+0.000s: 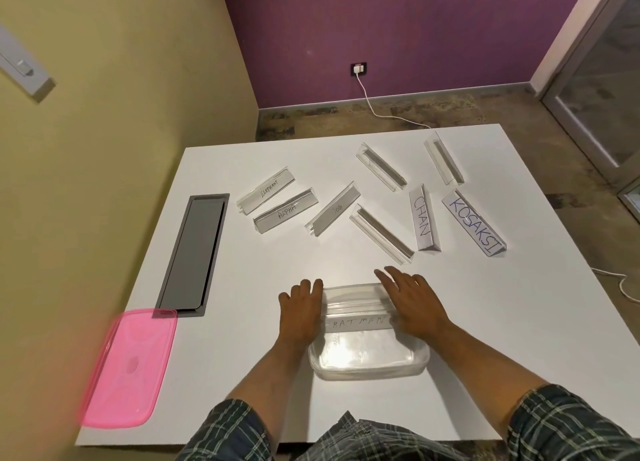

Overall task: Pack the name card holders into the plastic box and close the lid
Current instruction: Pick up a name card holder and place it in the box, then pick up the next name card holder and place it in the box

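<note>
nearest, the pink lid (130,367) lies off the box at the white table's (242,374) near left corner, a grey cable hatch (192,253) just beyond it. the clear plastic box (369,356) sits open at the near middle with the "batman" card holder (356,322) lying across it, the left hand (301,308) and right hand (412,301) resting flat with straight fingers at its two ends, gripping nothing. farther back eight more card holders lie scattered, among them "alpha" (285,210), "chan" (424,218) and "kosaksi" (474,222).

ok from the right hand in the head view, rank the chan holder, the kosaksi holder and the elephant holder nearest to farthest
From the right hand:
1. CHAN holder, just beyond the hand, slightly right.
2. KOSAKSI holder, farther right.
3. ELEPHANT holder, far across to the left.
</note>
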Tool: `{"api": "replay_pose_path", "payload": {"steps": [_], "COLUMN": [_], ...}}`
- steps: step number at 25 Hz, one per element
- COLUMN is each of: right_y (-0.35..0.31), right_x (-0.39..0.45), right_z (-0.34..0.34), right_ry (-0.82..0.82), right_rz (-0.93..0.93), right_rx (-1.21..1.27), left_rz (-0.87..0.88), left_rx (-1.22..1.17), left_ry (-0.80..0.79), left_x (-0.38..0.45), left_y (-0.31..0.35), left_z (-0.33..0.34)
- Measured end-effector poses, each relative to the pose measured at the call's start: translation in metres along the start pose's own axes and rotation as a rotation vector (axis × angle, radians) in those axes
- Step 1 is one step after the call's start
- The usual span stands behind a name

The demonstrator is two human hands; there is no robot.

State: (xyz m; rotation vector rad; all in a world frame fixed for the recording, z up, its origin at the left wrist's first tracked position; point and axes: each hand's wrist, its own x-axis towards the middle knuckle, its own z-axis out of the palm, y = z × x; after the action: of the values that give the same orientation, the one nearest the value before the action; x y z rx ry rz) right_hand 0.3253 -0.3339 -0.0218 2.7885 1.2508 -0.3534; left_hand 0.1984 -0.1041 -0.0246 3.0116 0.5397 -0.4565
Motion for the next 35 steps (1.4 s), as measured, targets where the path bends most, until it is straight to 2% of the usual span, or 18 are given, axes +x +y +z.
{"api": "replay_pose_path", "payload": {"steps": [8,11,15,19,21,26,31,35], "right_y": [0.003,0.005,0.001,0.002,0.006,0.027,0.045,0.053], "right_x": [0.010,0.010,0.032,0.082,0.111,0.179,0.233,0.268], "right_z": [0.012,0.012,-0.005,-0.033,-0.046,-0.062,-0.055,-0.047], "right_ry": [-0.028,0.045,0.278,0.355,0.332,0.150,0.040,-0.021], "right_rz": [0.045,-0.027,-0.084,0.051,0.146,0.315,0.384,0.379], "right_rx": [-0.010,0.051,0.216,0.338,0.362,0.547,0.740,0.819], "left_rz": [0.003,0.031,0.001,-0.201,-0.260,-0.326,-0.411,-0.445], "left_rx": [-0.021,-0.083,-0.352,-0.703,-0.807,-0.967,-1.110,-1.127], "left_ry": [-0.073,-0.044,0.136,0.161,0.117,0.025,0.026,0.033], "left_x": [0.013,0.019,0.036,0.068,0.087,0.131,0.167,0.186], "left_y": [0.001,-0.003,-0.013,-0.021,-0.026,-0.030,-0.023,-0.021], "left_z": [0.001,-0.001,-0.015,-0.029,-0.035,-0.040,-0.037,-0.031]}}
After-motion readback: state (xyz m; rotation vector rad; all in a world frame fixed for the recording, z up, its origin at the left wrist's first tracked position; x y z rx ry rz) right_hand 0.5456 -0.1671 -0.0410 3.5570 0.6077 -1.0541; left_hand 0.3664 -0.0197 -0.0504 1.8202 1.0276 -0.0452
